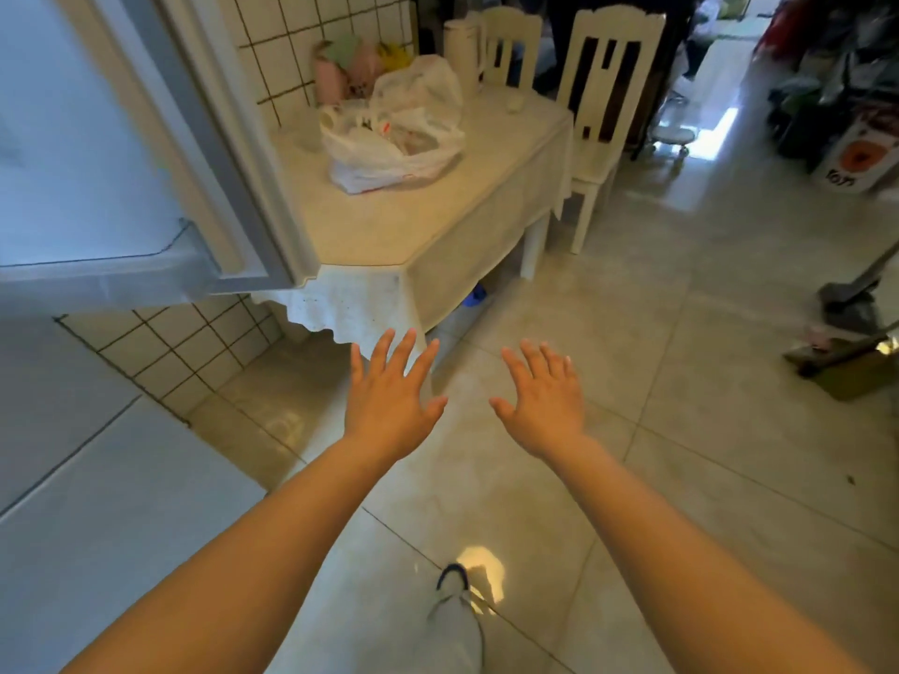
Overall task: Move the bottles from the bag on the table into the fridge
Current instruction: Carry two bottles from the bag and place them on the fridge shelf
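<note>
A crumpled white plastic bag [389,143] lies on the table [389,226], which wears a cream cloth, ahead and slightly left. What the bag holds is blurred; I cannot make out separate bottles. The fridge door [97,153] stands swung open at the upper left, its edge overlapping the table's near corner. My left hand [389,396] and my right hand [542,401] are stretched forward side by side over the floor, below the table's front edge, fingers straight and spread, holding nothing.
Two cream chairs [603,90] stand at the table's far right. A tall white jug [462,51] and pink bags [340,70] sit at the table's back by the tiled wall. Boxes and clutter [846,153] line the right side. A leg and shoe [455,605] show below.
</note>
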